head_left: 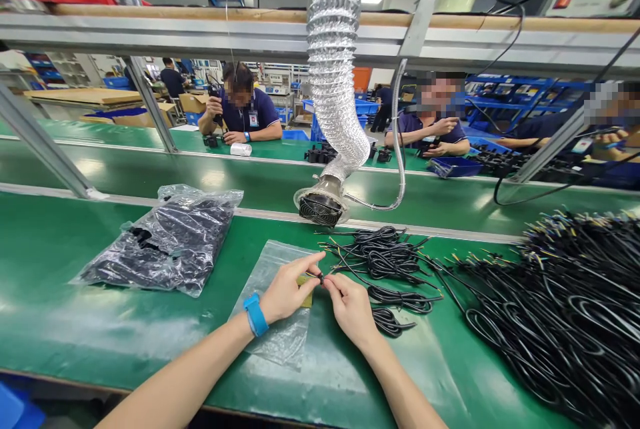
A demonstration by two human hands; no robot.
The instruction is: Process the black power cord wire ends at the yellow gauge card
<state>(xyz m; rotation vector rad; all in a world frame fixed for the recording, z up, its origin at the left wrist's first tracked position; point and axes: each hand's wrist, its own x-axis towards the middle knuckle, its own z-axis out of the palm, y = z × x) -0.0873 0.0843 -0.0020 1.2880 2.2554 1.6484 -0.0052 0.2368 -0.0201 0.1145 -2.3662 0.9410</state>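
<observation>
My left hand (289, 288), with a blue wrist strap (255, 315), is closed in a pinch on a small black part (321, 278). From the other side, the fingertips of my right hand (352, 308) close on that same part. The fingers hide most of it, so its exact kind cannot be made out. Below my left hand lie a clear plastic zip bag (286, 342) and a small yellowish piece (306, 297). Just beyond my right hand, bundled black cables (385, 256) with bare coloured wire ends rest on the green table (200, 332).
A clear bag of black parts (165, 242) lies at left. A large heap of black cables (560, 322) covers the right side. Overhead hangs a silver duct (335, 49) with a fan (320, 209) at its mouth. Co-workers sit across the bench beyond a metal rail (270, 216).
</observation>
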